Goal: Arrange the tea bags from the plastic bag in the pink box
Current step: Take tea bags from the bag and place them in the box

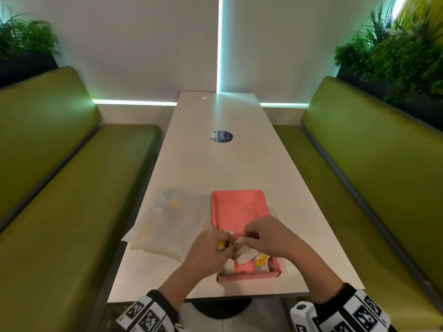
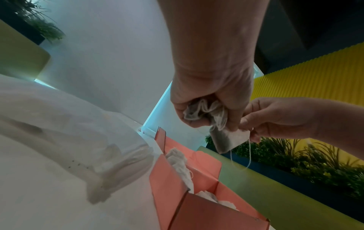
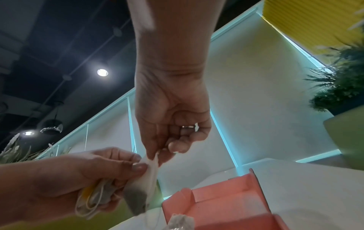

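Nearest you, your left hand is curled round a small bunch of tea bags, strings and a yellow tag bundled in the palm. Your right hand pinches the top edge of one tea bag that hangs between both hands, just above the near end of the pink box; its string dangles loose below. Looks like you're separating that one from the bunch to lay it in. In the box's near end a few placed bags already lie, one with a yellow tag, plus crumpled white ones along the left wall; exact count can't be told. The far half of the box shows bare pink floor, so there's room left. Left of the box, the plastic bag lies flat on the white table, something yellowish showing faintly through it, so probably more bags to fetch. Judgement: partway through, the handful and the bag's remainder left.
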{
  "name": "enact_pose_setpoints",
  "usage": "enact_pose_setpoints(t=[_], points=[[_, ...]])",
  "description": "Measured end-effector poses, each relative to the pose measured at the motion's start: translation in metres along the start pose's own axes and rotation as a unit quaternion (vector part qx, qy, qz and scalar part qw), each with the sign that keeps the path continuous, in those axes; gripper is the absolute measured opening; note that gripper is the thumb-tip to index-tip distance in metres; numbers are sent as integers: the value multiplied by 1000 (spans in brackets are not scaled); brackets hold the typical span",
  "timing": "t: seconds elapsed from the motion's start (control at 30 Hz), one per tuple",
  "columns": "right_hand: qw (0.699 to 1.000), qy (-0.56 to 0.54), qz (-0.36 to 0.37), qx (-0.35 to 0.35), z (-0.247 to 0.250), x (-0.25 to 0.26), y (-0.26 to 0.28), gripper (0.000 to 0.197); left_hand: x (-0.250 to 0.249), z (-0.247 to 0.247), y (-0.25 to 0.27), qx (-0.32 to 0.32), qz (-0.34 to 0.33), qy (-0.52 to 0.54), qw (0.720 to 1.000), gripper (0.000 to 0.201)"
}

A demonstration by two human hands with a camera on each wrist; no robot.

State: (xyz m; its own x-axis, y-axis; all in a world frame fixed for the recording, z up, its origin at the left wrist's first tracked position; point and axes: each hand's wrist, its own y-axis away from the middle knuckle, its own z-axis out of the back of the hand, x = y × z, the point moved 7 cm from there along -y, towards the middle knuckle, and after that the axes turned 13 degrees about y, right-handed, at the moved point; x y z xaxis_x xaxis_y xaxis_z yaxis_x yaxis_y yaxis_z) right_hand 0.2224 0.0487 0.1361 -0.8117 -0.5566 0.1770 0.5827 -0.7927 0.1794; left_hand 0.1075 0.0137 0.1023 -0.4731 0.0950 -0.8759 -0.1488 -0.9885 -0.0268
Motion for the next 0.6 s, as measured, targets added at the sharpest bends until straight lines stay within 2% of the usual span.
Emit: enact_pose_setpoints(t=[0.07,0.1,0.17,0.2,0.23,0.3,0.37,0.5,0.6], points=[[991,-124,-39,-39,2,-10,0,13,3,1,1,1,10,48,999,16],[979,-194,-48,-37,-1,-13,1,16,3,2,2,-6,14,78,997,15],[960,-275,-47,18,-12,-12,2,32,5,5,3,-39,21,129,991,20],[957,-284,-36,39,-18,-9,3,32,6,6,3,-51,24,143,988,22],[959,-279,-29,38,-21,-7,3,24,7,6,3,-55,27,148,987,22],[969,-245,-45,10,-21,-9,2,6,5,5,3,-49,23,151,987,21],[976,-209,-60,-1,-22,-10,1,16,1,5,4,-42,11,155,987,19],[978,-198,-60,13,-21,-5,1,11,-3,9,3,-56,-19,95,994,26],[971,-223,-90,-2,-17,-14,4,12,1,14,3,-87,-20,84,992,24]])
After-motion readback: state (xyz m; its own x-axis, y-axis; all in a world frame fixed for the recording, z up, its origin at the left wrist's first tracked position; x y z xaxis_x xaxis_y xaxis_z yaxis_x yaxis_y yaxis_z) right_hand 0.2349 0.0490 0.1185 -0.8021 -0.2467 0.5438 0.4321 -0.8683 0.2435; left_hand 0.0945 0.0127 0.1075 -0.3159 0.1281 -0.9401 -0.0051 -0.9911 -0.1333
